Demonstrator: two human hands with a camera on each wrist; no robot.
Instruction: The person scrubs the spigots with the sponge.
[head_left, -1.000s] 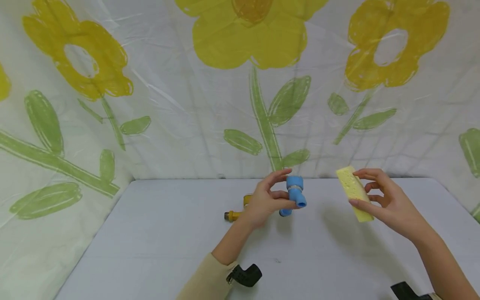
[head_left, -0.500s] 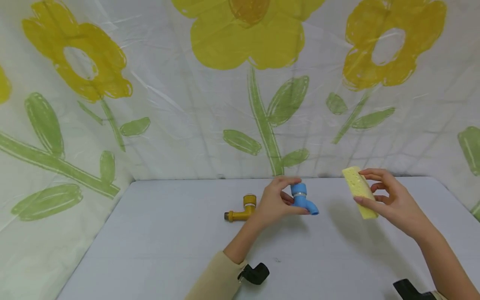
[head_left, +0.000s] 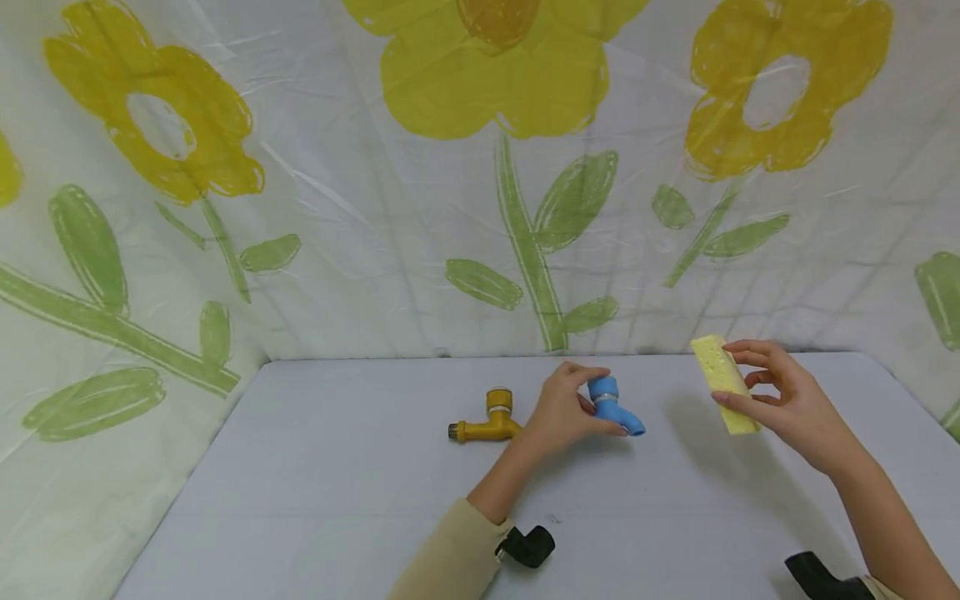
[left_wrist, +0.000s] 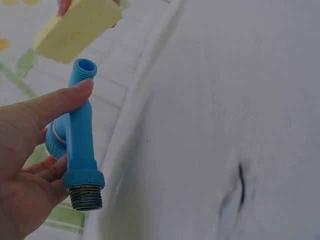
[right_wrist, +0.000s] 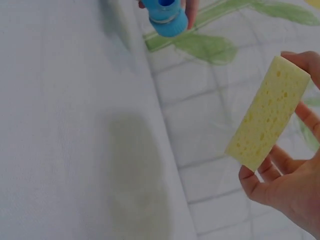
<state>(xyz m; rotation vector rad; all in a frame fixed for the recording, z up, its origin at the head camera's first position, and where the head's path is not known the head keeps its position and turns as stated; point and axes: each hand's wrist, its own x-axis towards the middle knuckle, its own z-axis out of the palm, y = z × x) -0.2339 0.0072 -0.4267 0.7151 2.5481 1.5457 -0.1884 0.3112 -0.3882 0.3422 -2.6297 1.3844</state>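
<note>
My left hand (head_left: pixel 564 410) pinches a blue plastic faucet (head_left: pixel 617 412) between thumb and fingers, held above the table. In the left wrist view the faucet (left_wrist: pixel 81 135) shows its open spout end near the thumb tip and a dark threaded end below. To the right, my right hand (head_left: pixel 787 408) grips a pale yellow sponge (head_left: pixel 724 385) by its edges, tilted and off the table. Pores cover the sponge's (right_wrist: pixel 270 115) face in the right wrist view. Sponge and blue faucet are apart. A yellow faucet (head_left: pixel 487 421) lies on the table, left of my left hand.
The table (head_left: pixel 300 467) has a white cover. Behind it hangs a white curtain (head_left: pixel 360 250) printed with yellow flowers and green leaves. Black wrist mounts (head_left: pixel 528 547) sit at both cuffs.
My left hand has moved right and slightly down with the blue faucet, whose spout has swung rightward; the yellow faucet is now more exposed. The right hand and sponge have shifted slightly right.
</note>
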